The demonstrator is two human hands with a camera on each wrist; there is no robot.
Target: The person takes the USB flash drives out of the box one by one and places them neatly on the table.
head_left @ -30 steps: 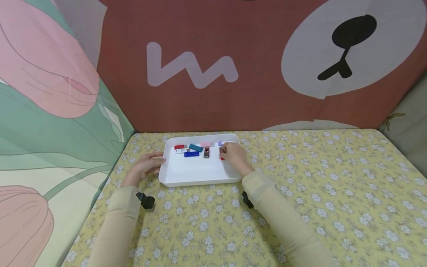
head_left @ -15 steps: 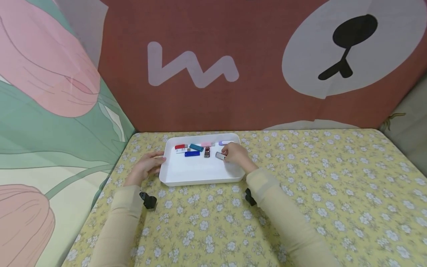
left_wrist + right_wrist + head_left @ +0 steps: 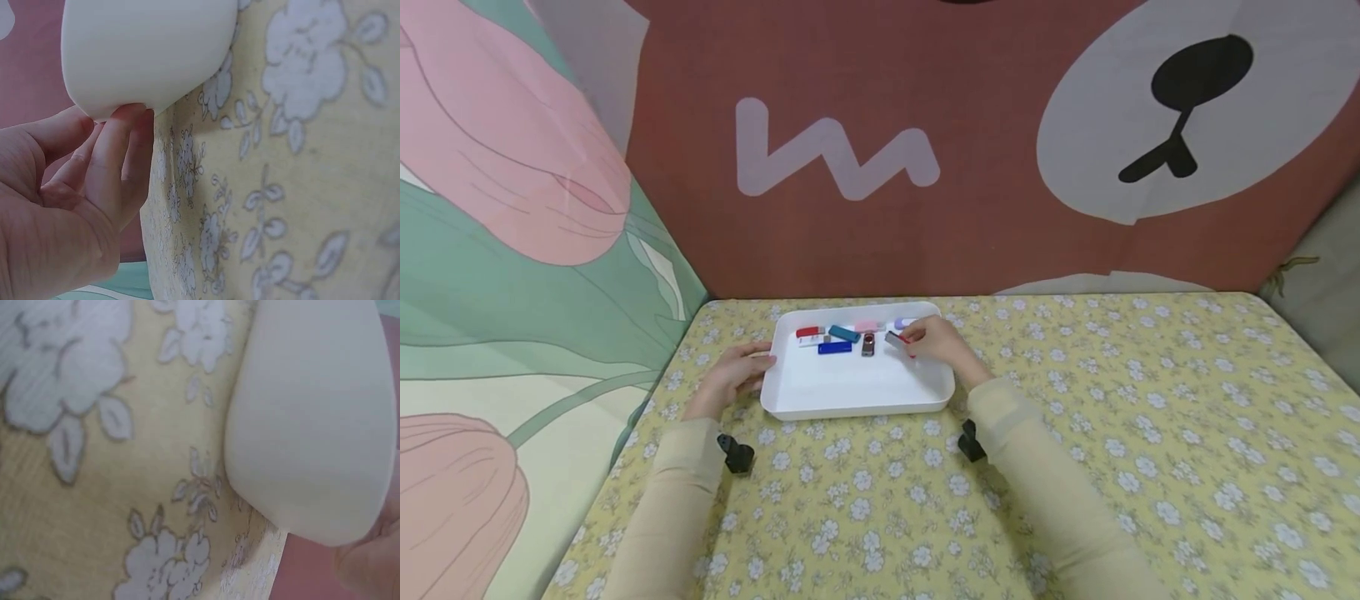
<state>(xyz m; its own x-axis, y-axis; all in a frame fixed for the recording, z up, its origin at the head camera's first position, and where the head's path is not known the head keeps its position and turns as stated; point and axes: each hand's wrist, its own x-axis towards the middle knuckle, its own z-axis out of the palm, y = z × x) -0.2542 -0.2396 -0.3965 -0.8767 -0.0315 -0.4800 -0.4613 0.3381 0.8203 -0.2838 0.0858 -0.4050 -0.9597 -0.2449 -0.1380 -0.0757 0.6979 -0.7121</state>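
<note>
My right hand (image 3: 938, 342) pinches a silver-and-red USB flash drive (image 3: 896, 340) over the right part of a white tray (image 3: 850, 392). In the right wrist view the tray's outer wall (image 3: 312, 412) hides the drive and most of that hand. With thumb at the rim and fingertips against the outside, my left hand (image 3: 730, 377) holds the tray's left edge, as the left wrist view also shows. Left of the held drive lie a dark red swivel drive (image 3: 868, 345), a blue one (image 3: 835, 348), a teal one (image 3: 844, 334) and a pink one (image 3: 867, 327).
Also in the tray are a red drive (image 3: 808, 332), a white drive (image 3: 810, 342) and a purple one (image 3: 903, 323), partly covered by the right hand. A flowered yellow cloth (image 3: 865, 517) lies under the tray. A brown printed panel (image 3: 850, 242) rises behind.
The pinched flash drive has turned in my right fingers, showing first red, then silver, and now both. My right hand has shifted slightly right. The left hand stays at the tray's edge.
</note>
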